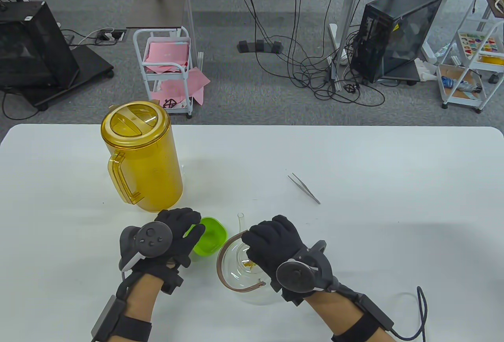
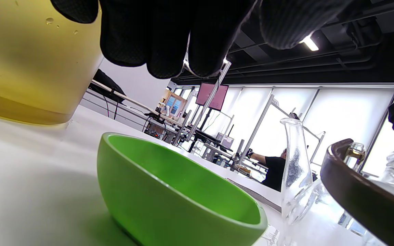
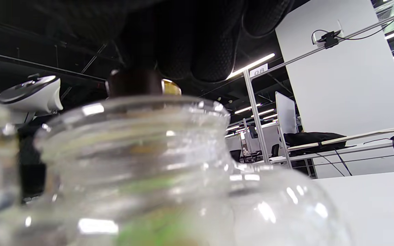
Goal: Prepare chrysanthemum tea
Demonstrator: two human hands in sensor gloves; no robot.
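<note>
Teapot: we take the glass teapot point(image 1: 252, 279) as our landmark. It stands on the white table point(image 1: 354, 161) at the near edge, with a brown handle point(image 1: 224, 267) arched over it and something yellow inside.
Right hand: our right hand point(image 1: 275, 245) is over the mouth of the teapot. We cannot tell if the fingers point(image 3: 214, 41) grasp anything.
Left hand: our left hand point(image 1: 175, 235) is left of the teapot, and its curled fingers point(image 2: 169, 37) hold the rim of the green bowl point(image 1: 208, 235).
Green bowl: it sits just beside the teapot, on its left.
Pitcher: the yellow pitcher point(image 1: 141, 157), with lid on, stands behind the teapot to the left.
Tweezers: the metal tweezers point(image 1: 304, 188) lie behind the teapot to the right, apart from it.
</note>
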